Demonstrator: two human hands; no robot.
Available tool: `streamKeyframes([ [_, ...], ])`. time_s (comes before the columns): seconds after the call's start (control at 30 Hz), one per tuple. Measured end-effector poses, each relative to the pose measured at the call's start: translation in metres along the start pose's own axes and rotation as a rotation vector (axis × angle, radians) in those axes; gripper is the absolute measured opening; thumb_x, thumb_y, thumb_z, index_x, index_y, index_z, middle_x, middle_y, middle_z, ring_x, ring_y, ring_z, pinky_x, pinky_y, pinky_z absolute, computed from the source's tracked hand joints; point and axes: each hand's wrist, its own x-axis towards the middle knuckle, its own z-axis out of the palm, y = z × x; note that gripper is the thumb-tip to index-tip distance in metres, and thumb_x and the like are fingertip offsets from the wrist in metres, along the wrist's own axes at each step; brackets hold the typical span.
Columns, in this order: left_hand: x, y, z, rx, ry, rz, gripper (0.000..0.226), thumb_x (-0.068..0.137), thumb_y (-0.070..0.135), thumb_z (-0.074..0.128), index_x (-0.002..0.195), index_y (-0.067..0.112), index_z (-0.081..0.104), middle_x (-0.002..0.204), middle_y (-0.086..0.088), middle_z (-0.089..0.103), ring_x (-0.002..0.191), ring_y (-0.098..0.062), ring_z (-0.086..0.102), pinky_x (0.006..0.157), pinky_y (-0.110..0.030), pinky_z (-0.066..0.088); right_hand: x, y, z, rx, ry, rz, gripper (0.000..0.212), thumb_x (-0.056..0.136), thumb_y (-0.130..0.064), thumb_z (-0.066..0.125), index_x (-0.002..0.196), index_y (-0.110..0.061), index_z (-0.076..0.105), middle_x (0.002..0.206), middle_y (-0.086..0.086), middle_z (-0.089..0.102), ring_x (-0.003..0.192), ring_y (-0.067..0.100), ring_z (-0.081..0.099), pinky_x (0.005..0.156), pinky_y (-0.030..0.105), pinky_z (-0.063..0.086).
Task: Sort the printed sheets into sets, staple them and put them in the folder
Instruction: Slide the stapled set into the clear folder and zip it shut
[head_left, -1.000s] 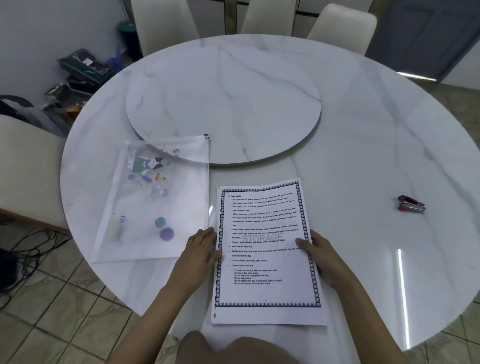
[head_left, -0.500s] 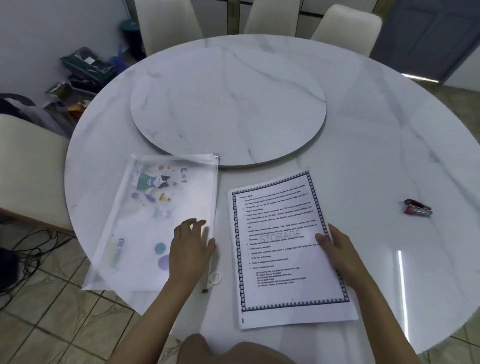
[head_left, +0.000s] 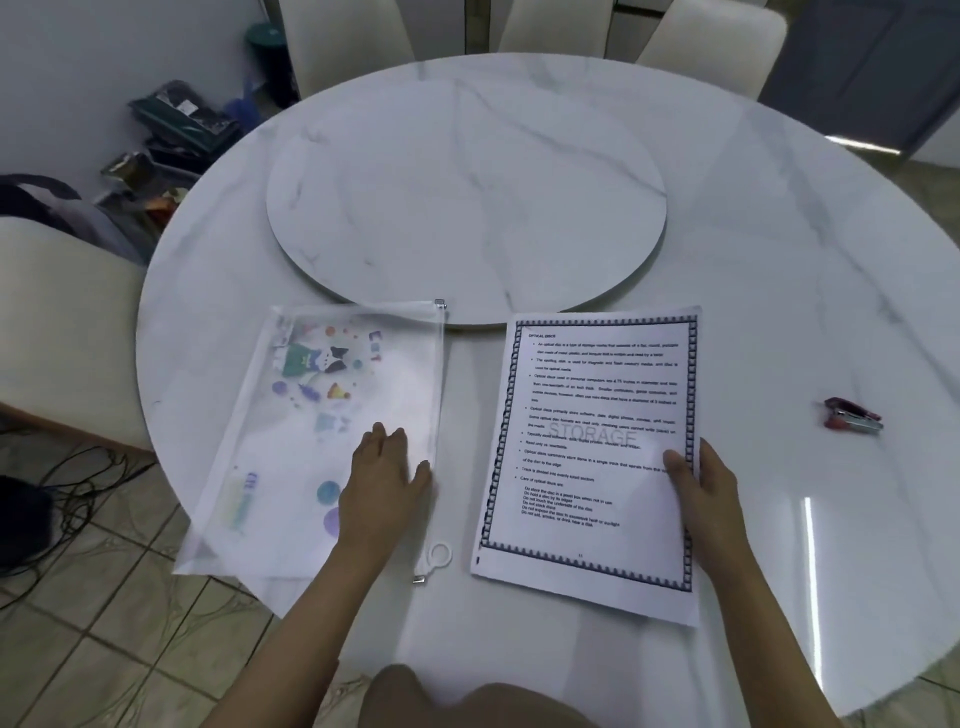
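Clear folder (head_left: 332, 415) at near left under flat, spread left hand (head_left: 387, 475), printed sheets (head_left: 592, 452) beside it, right hand (head_left: 701, 483) pinching their right edge

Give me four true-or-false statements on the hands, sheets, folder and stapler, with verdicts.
1. The left hand lies flat on the translucent plastic zip folder. True.
2. The red stapler is in the right hand. False: it lies alone on the white marble table, to the right of the sheets.
3. The right hand's thumb rests on the right edge of the black-bordered printed sheets. True.
4. The sheets are inside the folder. False: they lie beside it, on its right.
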Motion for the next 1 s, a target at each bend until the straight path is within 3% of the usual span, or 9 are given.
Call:
streamKeyframes([
  [0.07, -0.004, 0.003, 0.001, 0.033, -0.061, -0.031, 0.059, 0.088, 0.036, 0.055, 0.137, 0.009, 0.035, 0.149, -0.018, 0.025, 0.139, -0.031, 0.021, 0.095, -0.041, 0.042, 0.001, -0.002, 0.002, 0.013, 0.017, 0.0, 0.022, 0.094, -0.023, 0.048, 0.115, -0.024, 0.055, 0.105, -0.016, 0.063, 0.086, -0.006, 0.064, 0.072, 0.018, 0.053],
  [0.13, -0.009, 0.01, -0.001, 0.034, -0.104, -0.062, 0.068, 0.089, 0.038, 0.054, 0.143, 0.011, 0.024, 0.156, -0.012, 0.01, 0.145, -0.025, 0.005, 0.097, -0.04, 0.041, 0.001, -0.005, 0.003, 0.026, 0.03, -0.004, 0.021, 0.095, -0.021, 0.048, 0.114, -0.024, 0.055, 0.105, -0.015, 0.062, 0.087, -0.002, 0.063, 0.074, 0.02, 0.049],
  [0.33, -0.01, 0.017, -0.005, 0.15, -0.138, -0.066, 0.055, 0.089, 0.031, 0.051, 0.137, 0.009, 0.034, 0.151, -0.016, 0.023, 0.143, -0.029, 0.013, 0.087, -0.041, 0.047, 0.003, -0.006, -0.001, 0.047, 0.063, -0.004, 0.023, 0.095, -0.02, 0.047, 0.117, -0.02, 0.055, 0.108, -0.003, 0.063, 0.095, 0.003, 0.059, 0.08, 0.026, 0.048],
  [0.43, -0.009, 0.018, -0.004, 0.139, -0.071, -0.001, 0.029, 0.088, 0.021, 0.049, 0.11, 0.003, 0.051, 0.115, -0.015, 0.052, 0.115, -0.032, 0.044, 0.07, -0.035, 0.045, 0.002, -0.007, -0.002, 0.054, 0.068, -0.004, 0.026, 0.095, -0.019, 0.047, 0.12, -0.016, 0.054, 0.112, 0.001, 0.062, 0.097, 0.004, 0.059, 0.083, 0.028, 0.048],
  [0.5, -0.013, 0.02, -0.007, 0.109, -0.023, 0.03, 0.009, 0.088, 0.013, 0.046, 0.091, 0.005, 0.049, 0.079, -0.004, 0.048, 0.083, -0.025, 0.049, 0.055, -0.027, 0.033, 0.002, -0.007, -0.001, 0.066, 0.072, -0.004, 0.027, 0.095, -0.018, 0.047, 0.121, -0.016, 0.054, 0.113, 0.001, 0.061, 0.097, 0.004, 0.058, 0.085, 0.028, 0.048],
  [0.57, -0.02, 0.024, -0.014, 0.031, 0.016, 0.005, 0.012, 0.09, 0.008, 0.043, 0.096, 0.01, 0.053, 0.068, -0.003, 0.049, 0.07, -0.027, 0.05, 0.052, -0.027, 0.032, 0.002, -0.008, 0.001, 0.085, 0.084, -0.005, 0.027, 0.095, -0.016, 0.046, 0.121, -0.016, 0.054, 0.112, -0.001, 0.061, 0.096, 0.001, 0.058, 0.082, 0.02, 0.049],
  [0.67, -0.029, 0.026, -0.022, -0.079, 0.074, -0.044, 0.039, 0.093, 0.008, 0.042, 0.132, 0.01, 0.049, 0.073, -0.012, 0.061, 0.072, -0.03, 0.058, 0.065, -0.034, 0.043, 0.001, -0.009, 0.006, 0.119, 0.127, 0.001, 0.024, 0.096, -0.014, 0.046, 0.117, -0.018, 0.054, 0.108, -0.005, 0.062, 0.097, 0.004, 0.059, 0.087, 0.027, 0.049],
  [0.77, -0.036, 0.028, -0.027, -0.183, 0.128, -0.049, 0.041, 0.095, 0.009, 0.043, 0.135, 0.012, 0.046, 0.075, -0.012, 0.062, 0.07, -0.025, 0.055, 0.067, -0.03, 0.042, 0.0, -0.011, 0.02, 0.167, 0.194, 0.014, 0.021, 0.095, -0.015, 0.047, 0.113, -0.023, 0.055, 0.104, -0.012, 0.062, 0.101, 0.016, 0.06, 0.091, 0.036, 0.048],
  [1.0, -0.045, 0.034, -0.027, -0.353, 0.199, -0.075, 0.039, 0.096, 0.016, 0.045, 0.135, 0.016, 0.048, 0.112, -0.008, 0.069, 0.089, -0.027, 0.066, 0.087, -0.026, 0.047, -0.006, -0.026, 0.064, 0.295, 0.293, 0.034, 0.021, 0.095, -0.011, 0.046, 0.109, -0.025, 0.054, 0.1, -0.015, 0.062, 0.095, 0.009, 0.06, 0.084, 0.025, 0.046],
])
